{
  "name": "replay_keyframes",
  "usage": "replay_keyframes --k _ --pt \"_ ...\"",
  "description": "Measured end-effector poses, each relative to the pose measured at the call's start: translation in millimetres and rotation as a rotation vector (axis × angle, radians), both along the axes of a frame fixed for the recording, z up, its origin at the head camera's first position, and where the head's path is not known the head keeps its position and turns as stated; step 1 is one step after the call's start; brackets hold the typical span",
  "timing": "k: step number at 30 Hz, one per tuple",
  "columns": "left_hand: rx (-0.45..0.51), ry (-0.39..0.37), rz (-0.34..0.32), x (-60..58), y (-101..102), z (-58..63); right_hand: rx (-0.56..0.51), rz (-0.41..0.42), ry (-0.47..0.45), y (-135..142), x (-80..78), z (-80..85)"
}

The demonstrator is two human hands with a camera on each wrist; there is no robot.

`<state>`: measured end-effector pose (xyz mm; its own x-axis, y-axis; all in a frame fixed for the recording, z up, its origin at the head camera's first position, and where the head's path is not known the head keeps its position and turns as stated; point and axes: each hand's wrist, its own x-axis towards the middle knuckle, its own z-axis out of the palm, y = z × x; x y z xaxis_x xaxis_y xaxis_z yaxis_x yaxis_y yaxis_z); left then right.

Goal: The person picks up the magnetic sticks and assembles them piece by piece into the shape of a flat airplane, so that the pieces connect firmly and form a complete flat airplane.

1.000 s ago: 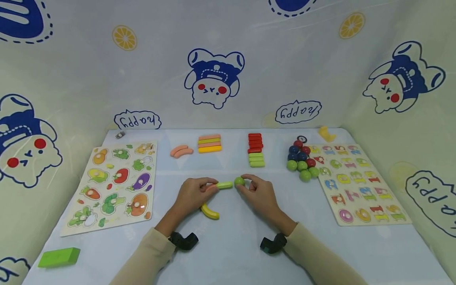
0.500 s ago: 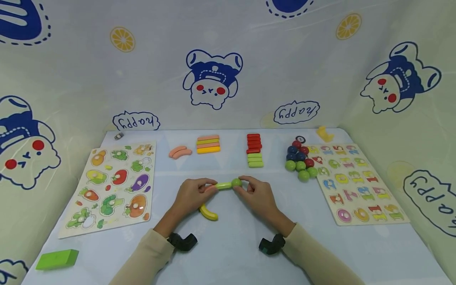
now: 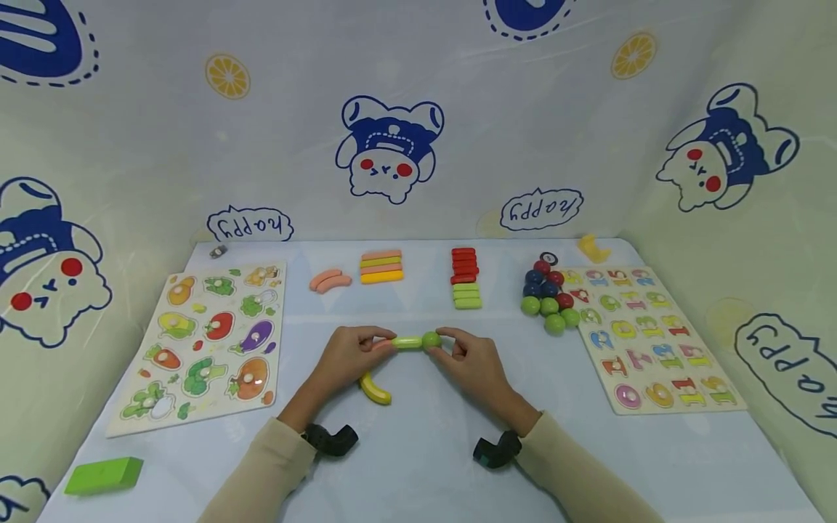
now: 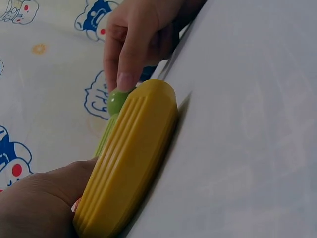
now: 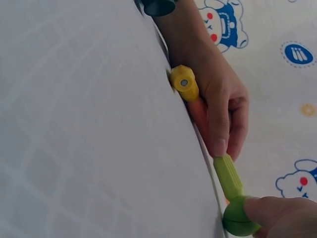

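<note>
At frame centre, the left hand [image 3: 344, 359] is pinching a pink stick [image 3: 382, 343]. The right hand [image 3: 476, 362] is gripping a green ball [image 3: 431, 340] that is touching a light-green stick [image 3: 408, 342].

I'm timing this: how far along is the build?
Looks done: yellow curve, pink piece and green stick apparently joined. In hand: right hand holds a green ball against the stick; left hand grips the pink piece. Possibly left: red sticks and ball cluster lying apart.

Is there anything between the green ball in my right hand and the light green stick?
Nothing visible: the green ball in your right hand appears to touch the light green stick directly.
</note>
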<state>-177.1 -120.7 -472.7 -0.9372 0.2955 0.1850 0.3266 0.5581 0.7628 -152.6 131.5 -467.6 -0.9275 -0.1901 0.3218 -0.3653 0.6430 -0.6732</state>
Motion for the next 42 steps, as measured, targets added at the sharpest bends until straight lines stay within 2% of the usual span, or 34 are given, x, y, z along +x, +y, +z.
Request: replay_keyframes --k 7,12,17,24,27,35,42 --pt "0.015 0.006 0.007 3.0 -1.9 0.5 -0.029 -0.011 -0.019 1.2 2.1 -2.2" --pt "0.053 -0.006 0.002 2.9 0.2 1.9 -0.067 -0.021 -0.068 5.3 0.0 1.0" --pt "0.058 -0.01 -0.006 1.3 2.9 0.4 -0.052 -0.055 -0.105 18.7 -11.8 7.4" --pt "0.06 -0.003 0.003 1.9 0.8 0.7 -0.01 -0.171 -0.052 45.9 -40.9 15.3" --pt "0.068 -0.006 0.001 2.7 -1.2 0.6 0.002 -0.205 -0.061 50.4 -50.9 16.3" --pt "0.085 -0.011 -0.009 2.9 -0.5 -0.3 0.151 -0.185 -0.089 52.8 -63.8 17.8" --pt "0.061 -0.019 0.0 2.2 -0.9 -0.1 0.139 -0.185 -0.132 57.3 -63.2 13.1"
